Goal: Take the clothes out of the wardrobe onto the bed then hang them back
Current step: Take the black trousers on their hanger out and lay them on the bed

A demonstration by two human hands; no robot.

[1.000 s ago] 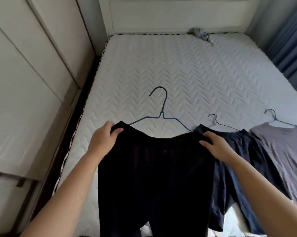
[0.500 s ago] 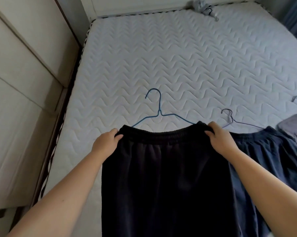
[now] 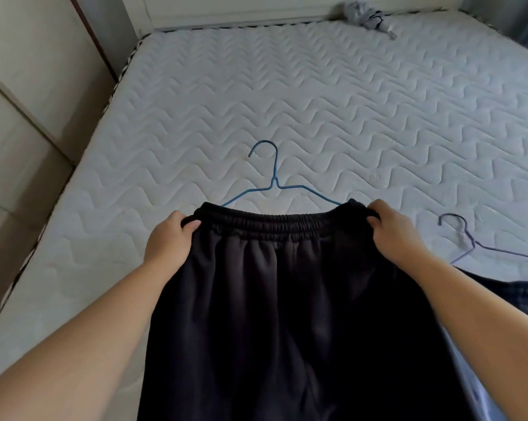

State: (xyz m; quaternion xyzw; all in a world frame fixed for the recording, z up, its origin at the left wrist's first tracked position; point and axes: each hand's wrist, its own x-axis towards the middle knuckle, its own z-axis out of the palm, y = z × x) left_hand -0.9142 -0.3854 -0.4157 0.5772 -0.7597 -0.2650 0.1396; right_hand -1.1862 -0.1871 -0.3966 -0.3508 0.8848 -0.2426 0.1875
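Black trousers (image 3: 287, 299) with an elastic waistband are stretched out in front of me over the near part of the bed (image 3: 317, 101). My left hand (image 3: 170, 241) grips the waistband's left end and my right hand (image 3: 393, 235) grips its right end. A blue wire hanger (image 3: 275, 183) lies flat on the mattress just beyond the waistband, its lower ends hidden behind the trousers.
A dark wire hanger (image 3: 469, 241) lies to the right with a navy garment (image 3: 512, 296) on it, mostly cut off by the frame. A small grey crumpled cloth (image 3: 366, 16) sits by the headboard. Wardrobe doors (image 3: 22, 117) run along the left of the bed.
The view has tilted down and closer to the bed. The trousers' waistband now lies lower and flatter near the blue hanger. The grey shirt at the right has left the view.
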